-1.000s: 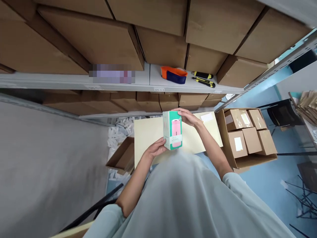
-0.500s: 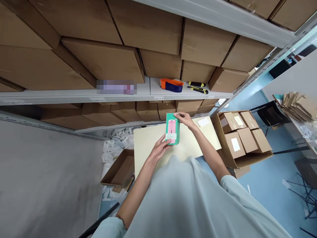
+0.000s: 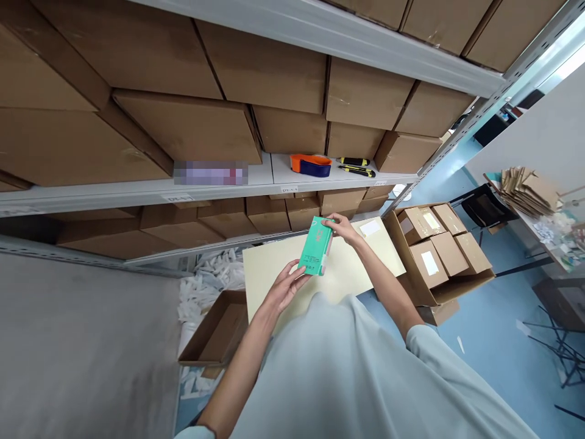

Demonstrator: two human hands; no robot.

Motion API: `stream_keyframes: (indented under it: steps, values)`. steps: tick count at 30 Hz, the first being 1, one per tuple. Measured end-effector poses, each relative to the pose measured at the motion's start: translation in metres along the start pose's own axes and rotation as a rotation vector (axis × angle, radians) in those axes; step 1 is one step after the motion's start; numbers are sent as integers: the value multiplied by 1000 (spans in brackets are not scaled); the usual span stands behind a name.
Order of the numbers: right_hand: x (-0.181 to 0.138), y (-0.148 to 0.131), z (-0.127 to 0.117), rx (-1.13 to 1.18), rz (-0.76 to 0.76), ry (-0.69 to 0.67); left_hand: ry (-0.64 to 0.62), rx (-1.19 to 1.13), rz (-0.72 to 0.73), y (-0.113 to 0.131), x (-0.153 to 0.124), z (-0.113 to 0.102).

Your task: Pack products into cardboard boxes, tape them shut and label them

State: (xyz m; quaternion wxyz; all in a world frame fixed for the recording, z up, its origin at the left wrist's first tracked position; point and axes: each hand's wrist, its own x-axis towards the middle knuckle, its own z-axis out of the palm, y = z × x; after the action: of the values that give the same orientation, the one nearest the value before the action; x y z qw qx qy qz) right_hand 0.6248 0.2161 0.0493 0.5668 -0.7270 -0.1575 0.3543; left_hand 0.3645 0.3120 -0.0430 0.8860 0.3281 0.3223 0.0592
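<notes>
A small green product box (image 3: 314, 247) is held between both hands above a pale cream tabletop (image 3: 269, 268). Its plain green side with small print faces up, and a pink edge shows at the right. My left hand (image 3: 286, 286) grips the lower left corner, thumb on top and fingers beneath. At the upper right corner, my right hand (image 3: 340, 227) pinches the box with thumb and fingers. A white slip of paper (image 3: 370, 227) lies on the tabletop to the right of my right hand.
Shelving with brown cartons (image 3: 274, 70) stands ahead; its ledge (image 3: 256, 177) bears an orange and blue tape roll (image 3: 311, 164) and yellow-black cutters (image 3: 356, 170). On the right is a large carton (image 3: 418, 291) of smaller boxes. An open carton (image 3: 214, 329) and white scraps (image 3: 201, 286) lie left.
The green box has been turned over: its pink-pictured face was up, and now the printed green side is. It is also tilted more. The view has shifted slightly.
</notes>
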Motion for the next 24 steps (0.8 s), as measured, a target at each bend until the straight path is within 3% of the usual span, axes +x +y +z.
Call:
stream_keyframes:
  steps: [5,8,17,24]
  values:
    - [-9,-10,1,-72,-66,-111,-28,-46,-28,3,-11,-5]
    - [-11,-7,4,-74,16,-125,-2,-62,2,15,-23,-7]
    - [-17,48,60,199,480,-128,71,149,218,59,-60,7]
    - [-26,77,77,365,496,-41,98,505,410,61,-62,-9]
